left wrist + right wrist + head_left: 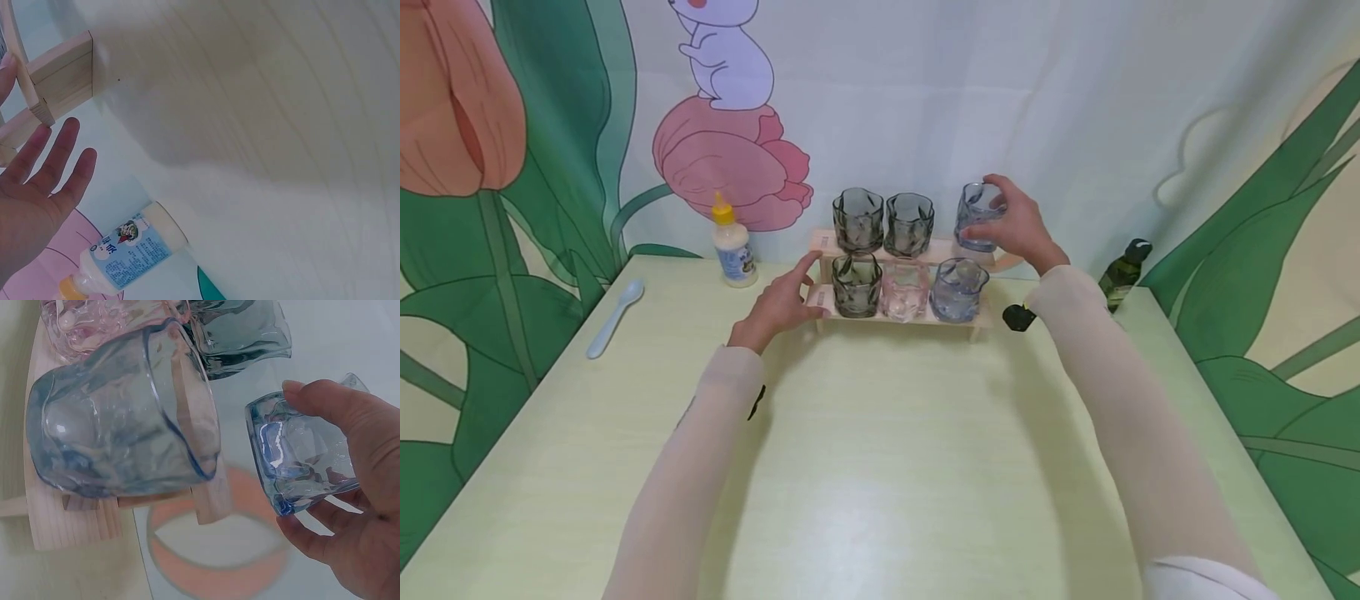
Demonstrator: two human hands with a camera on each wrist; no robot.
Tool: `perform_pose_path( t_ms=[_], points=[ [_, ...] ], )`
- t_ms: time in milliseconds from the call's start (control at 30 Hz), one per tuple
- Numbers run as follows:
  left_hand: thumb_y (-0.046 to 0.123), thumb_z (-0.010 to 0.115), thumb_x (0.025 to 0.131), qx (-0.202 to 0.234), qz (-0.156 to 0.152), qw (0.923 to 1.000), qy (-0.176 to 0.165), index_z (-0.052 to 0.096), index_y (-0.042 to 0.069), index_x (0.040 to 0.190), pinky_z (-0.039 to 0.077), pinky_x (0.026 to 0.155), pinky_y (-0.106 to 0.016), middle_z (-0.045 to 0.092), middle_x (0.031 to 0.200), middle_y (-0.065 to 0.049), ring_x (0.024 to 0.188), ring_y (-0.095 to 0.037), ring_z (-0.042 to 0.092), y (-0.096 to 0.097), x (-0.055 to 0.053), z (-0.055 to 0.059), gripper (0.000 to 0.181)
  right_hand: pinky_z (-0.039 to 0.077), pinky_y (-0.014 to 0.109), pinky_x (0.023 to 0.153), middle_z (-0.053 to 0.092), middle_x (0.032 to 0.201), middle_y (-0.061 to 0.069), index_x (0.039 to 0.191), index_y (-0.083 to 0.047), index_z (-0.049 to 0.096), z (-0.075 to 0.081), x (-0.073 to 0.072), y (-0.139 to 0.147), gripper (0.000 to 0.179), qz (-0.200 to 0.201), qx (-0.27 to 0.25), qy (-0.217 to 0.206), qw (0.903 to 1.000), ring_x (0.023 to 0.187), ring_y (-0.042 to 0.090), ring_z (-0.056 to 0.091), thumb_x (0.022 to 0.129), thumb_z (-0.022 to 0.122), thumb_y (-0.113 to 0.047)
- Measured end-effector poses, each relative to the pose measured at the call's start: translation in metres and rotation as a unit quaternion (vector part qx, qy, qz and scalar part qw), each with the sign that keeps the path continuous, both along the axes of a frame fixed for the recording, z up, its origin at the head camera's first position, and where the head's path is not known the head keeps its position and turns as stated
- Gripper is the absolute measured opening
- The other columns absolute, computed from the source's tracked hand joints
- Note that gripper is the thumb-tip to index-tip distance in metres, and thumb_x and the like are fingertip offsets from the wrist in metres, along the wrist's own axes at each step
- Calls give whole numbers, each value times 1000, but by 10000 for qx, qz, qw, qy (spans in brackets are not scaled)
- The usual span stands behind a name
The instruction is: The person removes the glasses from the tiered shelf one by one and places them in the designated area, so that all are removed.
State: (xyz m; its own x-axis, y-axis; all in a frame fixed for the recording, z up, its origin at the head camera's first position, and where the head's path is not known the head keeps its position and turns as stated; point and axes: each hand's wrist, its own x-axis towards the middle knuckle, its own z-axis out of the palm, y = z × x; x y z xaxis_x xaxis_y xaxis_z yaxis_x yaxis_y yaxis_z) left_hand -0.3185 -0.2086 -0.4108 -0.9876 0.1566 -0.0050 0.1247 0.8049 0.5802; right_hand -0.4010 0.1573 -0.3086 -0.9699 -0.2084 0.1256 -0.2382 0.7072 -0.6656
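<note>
A two-tier wooden rack [880, 321] stands at the back of the table with wavy glass cups on it. My right hand [1022, 225] grips a bluish glass cup [973, 237] at the right end of the upper tier; in the right wrist view that cup [300, 450] lies between thumb and fingers. Whether its base touches the shelf, I cannot tell. At the rack's left end, my left hand [780, 302] has its fingers spread, thumb by the lower shelf. The left wrist view shows the left fingers [59, 150] extended beside the wooden end [62, 75].
Two grey cups [910, 225] occupy the upper tier. Below stand a grey cup [856, 292], a pink cup [904, 293] and a blue cup [957, 292]. A yellow-capped bottle [735, 254] and pale blue spoon [616, 321] lie left; a dark green bottle [1122, 273] is right.
</note>
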Motion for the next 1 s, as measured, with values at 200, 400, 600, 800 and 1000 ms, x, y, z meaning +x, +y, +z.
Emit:
perform_pose_path(
  t_ms=[200,400,600,800,1000],
  points=[
    [24,79,87,8,-28,10000,37,11,35,159,51,89,-52,53,140,-17,109,-35,60,0,0,0,100,44,55,104,47,145,19,158,-24,24,4,10,13,95,-35,19,-5,10000,125,37,50,83,82,-28],
    [24,79,86,-24,10,10000,41,13,34,159,51,89,-52,53,142,-17,111,-35,60,0,0,3,98,45,57,102,49,142,21,158,-22,25,3,19,26,93,-15,68,36,10000,124,38,50,83,80,-28],
    [23,79,86,-50,9,10000,41,13,33,159,51,88,-52,54,141,-17,110,-36,60,0,1,1,98,44,59,102,48,142,21,158,-22,25,-5,27,39,93,7,48,20,10000,125,40,50,84,80,-28],
    [24,79,86,-45,0,10000,17,14,33,158,51,88,-52,54,141,-16,109,-35,60,1,1,2,98,48,57,96,49,141,23,158,-20,26,-15,36,51,90,70,115,185,9997,114,40,56,85,79,-26],
    [24,79,86,-54,23,10000,0,13,34,158,51,89,-52,54,141,-16,110,-36,60,0,0,2,99,47,60,98,48,141,24,157,-20,27,-20,44,58,90,59,88,171,9998,119,41,52,85,80,-26]
  ],
)
